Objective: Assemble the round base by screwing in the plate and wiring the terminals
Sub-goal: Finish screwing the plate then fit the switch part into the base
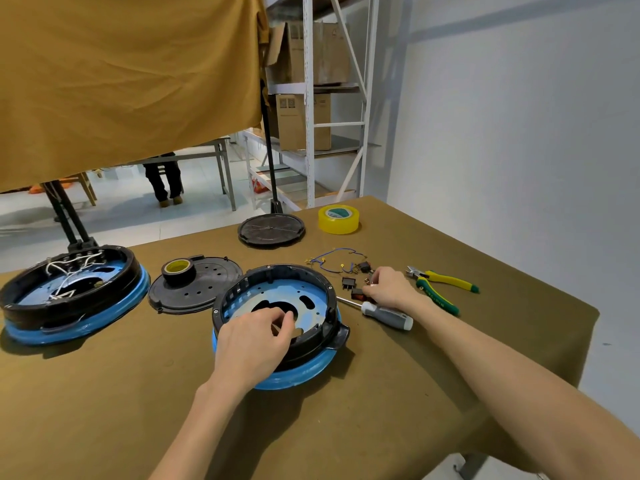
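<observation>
The round base (277,320) sits at the middle of the table (381,393), its metal plate (277,299) lying inside. The left hand (252,344) reaches in over the rim at 6 o'clock, fingers curled, pinching what may be a small screw. At 3 o'clock of the base the right hand (391,287) grasps among the switches (348,283), beside the screwdriver (386,315). Blue wires (332,261) lie at 1 o'clock.
</observation>
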Tool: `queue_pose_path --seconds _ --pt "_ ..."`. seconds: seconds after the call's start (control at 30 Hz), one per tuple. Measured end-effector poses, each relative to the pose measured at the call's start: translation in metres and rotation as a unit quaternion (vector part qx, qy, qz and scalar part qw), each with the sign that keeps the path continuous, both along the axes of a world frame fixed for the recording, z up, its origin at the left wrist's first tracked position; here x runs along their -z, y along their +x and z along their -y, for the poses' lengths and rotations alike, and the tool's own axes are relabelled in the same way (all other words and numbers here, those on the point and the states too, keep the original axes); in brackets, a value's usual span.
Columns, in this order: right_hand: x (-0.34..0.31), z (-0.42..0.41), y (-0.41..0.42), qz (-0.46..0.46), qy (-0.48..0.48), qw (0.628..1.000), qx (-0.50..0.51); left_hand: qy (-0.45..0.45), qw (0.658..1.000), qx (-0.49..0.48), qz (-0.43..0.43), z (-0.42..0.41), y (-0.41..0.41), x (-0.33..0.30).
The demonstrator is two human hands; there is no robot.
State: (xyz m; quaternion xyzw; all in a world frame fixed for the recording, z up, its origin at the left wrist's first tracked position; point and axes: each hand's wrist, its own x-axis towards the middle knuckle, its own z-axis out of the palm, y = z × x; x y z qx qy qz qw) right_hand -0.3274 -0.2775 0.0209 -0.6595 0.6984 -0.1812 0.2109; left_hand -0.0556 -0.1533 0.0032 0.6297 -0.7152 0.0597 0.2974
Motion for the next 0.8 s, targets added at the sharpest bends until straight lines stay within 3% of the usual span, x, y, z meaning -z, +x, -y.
queue_pose_path --seconds 0.13,0.27,0.33,0.43,0.5,0.6,0.7,0.8 --pt "0.001 0.007 0.008 -0.052 0.022 0.993 -0.108 -0.008 1.000 -0.002 -0.011 0.000 -0.001 0.000" --pt "0.005 0.015 0.012 -0.046 0.017 0.993 -0.112 -0.021 1.000 -0.002 -0.013 0.000 -0.001 0.000" --pt "0.007 0.018 0.008 0.019 0.019 0.997 -0.072 -0.025 1.000 0.001 -0.013 0.000 0.000 0.000" --pt "0.003 0.020 0.001 0.229 0.066 0.971 0.027 -0.031 0.999 0.003 -0.013 0.000 0.000 0.000" --pt "0.000 0.021 -0.004 0.272 0.089 0.957 0.038 -0.034 0.999 0.003 -0.013 0.000 0.000 0.000" --pt "0.003 0.019 -0.005 0.240 0.077 0.968 0.003 -0.033 0.999 0.003 -0.012 -0.001 -0.001 0.000" --pt "0.013 0.017 -0.006 0.053 -0.017 0.994 -0.094 -0.032 0.999 0.003 -0.013 -0.002 -0.002 -0.001" --pt "0.018 0.014 -0.005 0.013 -0.054 0.994 -0.091 -0.028 1.000 0.004 -0.009 -0.002 -0.001 -0.002"
